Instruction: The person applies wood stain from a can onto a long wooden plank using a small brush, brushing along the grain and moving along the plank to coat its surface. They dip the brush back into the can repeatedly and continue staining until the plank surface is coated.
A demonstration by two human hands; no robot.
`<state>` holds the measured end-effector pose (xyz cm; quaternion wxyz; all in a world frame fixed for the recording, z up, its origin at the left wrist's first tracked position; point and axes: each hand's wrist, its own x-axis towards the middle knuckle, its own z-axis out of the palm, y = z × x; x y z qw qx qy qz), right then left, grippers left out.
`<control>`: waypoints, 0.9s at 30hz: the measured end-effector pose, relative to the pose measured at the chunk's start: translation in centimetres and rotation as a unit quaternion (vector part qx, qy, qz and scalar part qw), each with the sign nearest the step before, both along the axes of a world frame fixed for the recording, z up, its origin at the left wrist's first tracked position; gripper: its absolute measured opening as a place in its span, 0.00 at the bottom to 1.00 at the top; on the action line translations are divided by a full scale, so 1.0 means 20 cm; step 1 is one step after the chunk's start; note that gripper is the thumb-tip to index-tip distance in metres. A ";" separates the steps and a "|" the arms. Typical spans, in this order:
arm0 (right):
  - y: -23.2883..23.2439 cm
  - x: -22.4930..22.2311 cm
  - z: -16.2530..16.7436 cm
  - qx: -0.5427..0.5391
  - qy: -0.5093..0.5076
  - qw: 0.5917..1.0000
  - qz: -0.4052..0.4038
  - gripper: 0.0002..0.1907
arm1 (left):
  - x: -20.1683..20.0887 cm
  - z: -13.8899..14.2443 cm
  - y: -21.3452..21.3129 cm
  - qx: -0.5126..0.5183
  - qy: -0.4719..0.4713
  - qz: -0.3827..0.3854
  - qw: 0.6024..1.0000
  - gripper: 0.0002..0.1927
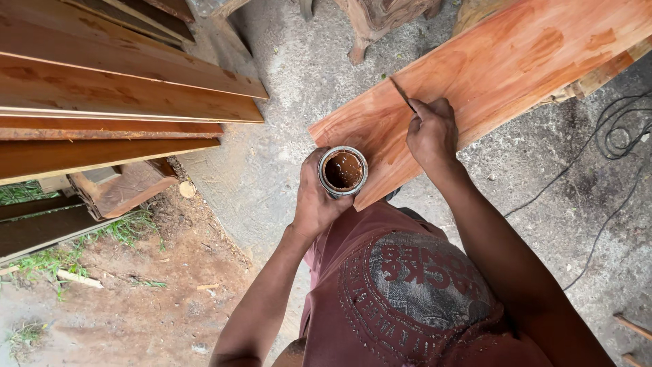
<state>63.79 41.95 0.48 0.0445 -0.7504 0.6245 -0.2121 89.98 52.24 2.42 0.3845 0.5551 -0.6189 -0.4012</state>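
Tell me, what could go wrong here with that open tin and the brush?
The left hand holds the open tin of brown stain right over the person's shirt; a tilt could spill it there. The right hand works the brush near the plank edge, so stain may drip onto the concrete. Cables lie on the ground nearby, a possible trip hazard.

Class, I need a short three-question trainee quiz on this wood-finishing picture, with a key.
1. True or false: the left hand holds a round metal can of brown liquid.
2. The right hand holds a thin brush against: A) the reddish wooden plank, B) the grey concrete floor, C) the stacked dark boards.
3. What lies on the floor at right?

Key: 1 true; 2 A; 3 black cables.
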 end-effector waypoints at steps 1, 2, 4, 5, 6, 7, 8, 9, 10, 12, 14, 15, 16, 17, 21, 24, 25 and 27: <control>0.01 0.01 -0.01 -0.011 0.005 1.000 -0.007 0.17 | 0.00 0.00 0.00 0.002 0.002 -0.001 1.000 0.49; 0.03 0.05 -0.03 0.014 -0.022 1.000 -0.007 0.16 | 0.00 0.00 0.00 0.008 0.010 0.001 1.000 0.49; 0.05 0.07 -0.04 0.065 -0.074 0.995 -0.010 0.13 | 0.00 -0.01 0.00 0.021 0.027 0.003 0.999 0.49; 0.06 0.09 -0.03 0.054 -0.056 0.997 0.030 0.14 | 0.00 -0.01 0.01 0.020 0.019 0.002 1.000 0.49; 0.06 0.08 -0.03 0.041 -0.038 0.996 0.069 0.16 | 0.00 -0.01 0.00 0.018 0.011 0.001 1.000 0.49; 0.06 0.08 -0.02 0.027 -0.020 0.994 0.108 0.18 | 0.00 -0.01 0.00 0.014 0.003 0.000 1.000 0.50; 0.05 0.06 -0.01 0.019 -0.031 0.994 0.099 0.19 | 0.00 -0.01 0.00 0.009 -0.004 -0.002 1.000 0.50; 0.04 0.04 0.01 0.012 -0.042 0.995 0.092 0.20 | 0.00 -0.01 0.00 0.006 -0.009 -0.001 1.000 0.51; 0.04 0.03 0.01 0.006 -0.054 0.995 0.086 0.21 | 0.00 -0.01 0.00 0.003 -0.016 0.001 1.000 0.51; 0.05 0.01 0.01 0.009 -0.051 0.994 0.101 0.19 | 0.00 -0.01 -0.01 0.004 -0.007 0.003 1.000 0.49; 0.06 0.00 0.01 0.010 -0.044 0.993 0.113 0.16 | 0.00 -0.01 -0.01 0.002 0.000 0.002 1.000 0.49; 0.07 0.00 0.01 0.010 -0.040 0.992 0.118 0.15 | 0.00 -0.01 -0.01 0.001 0.002 0.001 1.000 0.50; 0.06 -0.02 0.01 0.011 -0.036 0.991 0.125 0.14 | 0.00 -0.01 -0.01 0.000 0.003 0.002 1.000 0.50; 0.05 -0.02 0.01 0.000 -0.034 0.989 0.146 0.17 | 0.00 -0.01 -0.02 -0.006 -0.002 0.001 1.000 0.50; -0.07 -0.11 0.08 -0.016 -0.028 0.998 0.057 0.17 | 0.01 0.01 -0.01 -0.011 -0.007 -0.004 1.000 0.49; -0.11 -0.06 0.09 0.096 -0.483 0.848 -0.195 0.05 | 0.00 0.01 -0.02 -0.009 0.013 0.004 1.000 0.49; -0.11 -0.03 0.08 0.146 -0.668 0.677 -0.271 0.03 | 0.00 0.01 -0.02 -0.006 0.020 0.007 1.000 0.49; -0.01 0.04 0.05 0.061 -0.302 0.948 -0.074 0.07 | 0.00 0.01 -0.02 0.009 0.030 0.003 1.000 0.48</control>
